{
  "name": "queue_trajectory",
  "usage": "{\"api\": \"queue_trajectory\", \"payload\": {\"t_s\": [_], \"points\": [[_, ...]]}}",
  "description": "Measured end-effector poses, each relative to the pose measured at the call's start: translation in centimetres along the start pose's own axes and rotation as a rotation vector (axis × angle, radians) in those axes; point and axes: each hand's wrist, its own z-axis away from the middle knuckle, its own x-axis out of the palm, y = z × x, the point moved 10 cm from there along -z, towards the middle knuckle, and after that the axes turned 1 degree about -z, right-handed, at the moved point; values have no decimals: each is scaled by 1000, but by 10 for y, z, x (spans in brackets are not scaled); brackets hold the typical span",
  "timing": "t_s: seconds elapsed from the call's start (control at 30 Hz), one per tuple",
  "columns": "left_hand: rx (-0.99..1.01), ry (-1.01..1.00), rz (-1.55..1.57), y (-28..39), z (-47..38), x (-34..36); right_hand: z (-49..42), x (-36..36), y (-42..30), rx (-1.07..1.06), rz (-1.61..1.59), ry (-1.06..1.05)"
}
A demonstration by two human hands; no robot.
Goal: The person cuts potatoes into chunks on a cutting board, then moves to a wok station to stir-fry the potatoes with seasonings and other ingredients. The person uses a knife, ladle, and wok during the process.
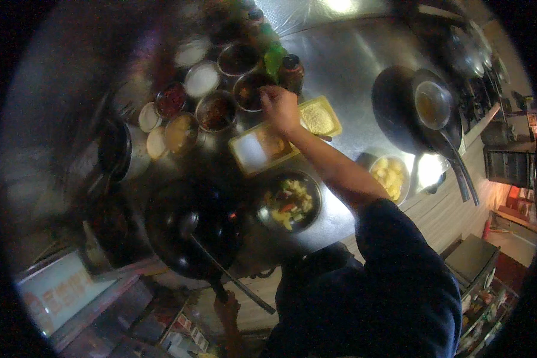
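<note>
My left hand (227, 306) grips the handle of a black wok (170, 250) at the lower left. A metal ladle (232, 273) rests in the wok, its long handle sticking out over the rim. My right hand (278, 105) reaches over a yellow seasoning tray (273, 163) to the edge of a dark-filled metal bowl (246, 91); its fingers are bent together, and whether they pinch anything cannot be told. The tray holds white, brownish and pale yellow granular contents. Below it, beside the wok, stands a metal bowl of chopped vegetables (291, 203).
Several seasoning bowls, one with white contents (202, 79), stand at the upper left. A dark-capped bottle (291, 74) is just beyond my right hand. To the right are a bowl of pale yellow chunks (389, 179) and a second black wok (391, 112) with a ladle (434, 105).
</note>
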Motion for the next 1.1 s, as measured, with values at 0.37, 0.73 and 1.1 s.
{"api": "queue_trajectory", "payload": {"t_s": [0.37, 0.73, 1.1], "points": [[56, 209, -363, 26, 15, 6, -1, -5, -4, -6, -39, 102], [100, 111, -180, 23, 12, 12, -9, 0, 9, 17, 31, 160], [98, 212, -297, 50, 29, 24, 3, -8, -14, -69, 128, 57]]}}
